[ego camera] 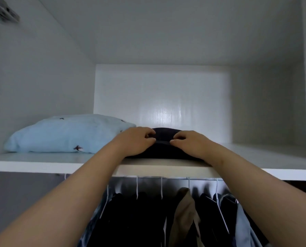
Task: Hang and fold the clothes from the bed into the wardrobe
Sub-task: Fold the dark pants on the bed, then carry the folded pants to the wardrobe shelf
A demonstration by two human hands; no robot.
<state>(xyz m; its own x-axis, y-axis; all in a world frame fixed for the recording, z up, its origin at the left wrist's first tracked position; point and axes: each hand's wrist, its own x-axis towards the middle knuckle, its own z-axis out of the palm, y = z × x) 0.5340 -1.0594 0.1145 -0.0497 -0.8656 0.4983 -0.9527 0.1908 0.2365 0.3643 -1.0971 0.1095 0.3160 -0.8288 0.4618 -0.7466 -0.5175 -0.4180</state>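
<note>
A folded dark navy garment point(163, 150) lies on the white wardrobe shelf point(32, 163), near its front edge. My left hand point(136, 141) rests on the garment's left side with fingers curled onto the top fold. My right hand point(189, 143) lies on its right side, fingertips curled and pressing the same fold. A folded light blue garment point(66, 134) with small dark motifs sits on the shelf just left of the navy one. Below the shelf, several dark garments point(141, 216) and a tan one point(184, 211) hang on white hangers.
The shelf compartment has a white back panel point(161, 97), side walls and a ceiling close above. Bare shelf stretches to the right of the navy garment point(266, 154). A metal hinge point(2, 11) shows at the top left.
</note>
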